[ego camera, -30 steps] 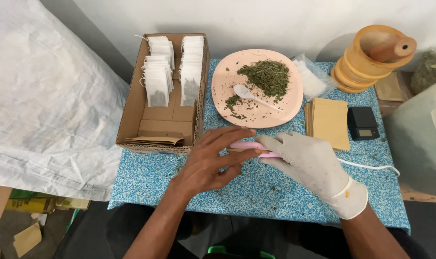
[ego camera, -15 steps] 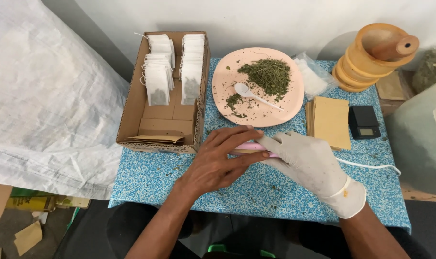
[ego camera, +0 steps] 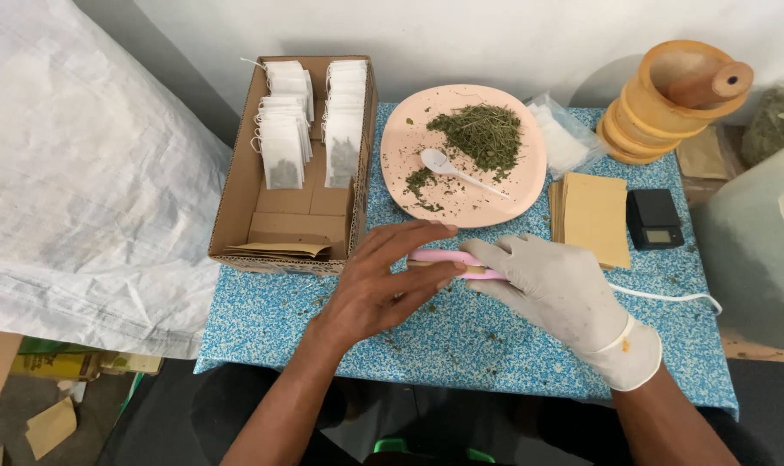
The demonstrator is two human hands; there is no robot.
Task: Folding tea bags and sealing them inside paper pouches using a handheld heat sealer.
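Observation:
A slim pink sealing tool point(ego camera: 448, 257) lies on the blue speckled table point(ego camera: 513, 345), mostly covered by both hands. My bare left hand point(ego camera: 383, 280) rests on its left part with fingers stretched over it. My right hand point(ego camera: 556, 289), in a white glove, presses down on its right end. Something thin and tan shows under the tool between the hands; I cannot tell what it is. A white cord point(ego camera: 668, 298) runs from under the gloved hand to the right.
A pink plate point(ego camera: 530, 185) with dried green herbs point(ego camera: 483, 134) and a white spoon point(ego camera: 448, 166) stands behind the hands. A cardboard box point(ego camera: 271, 224) of filled tea bags point(ego camera: 284, 147) is at left. Tan paper sheets point(ego camera: 592, 216), a small black scale point(ego camera: 655, 220), stacked wooden bowls point(ego camera: 668, 99) at right.
Both hands stay on the pink tool; the left hand's fingers have shifted slightly to the right over it.

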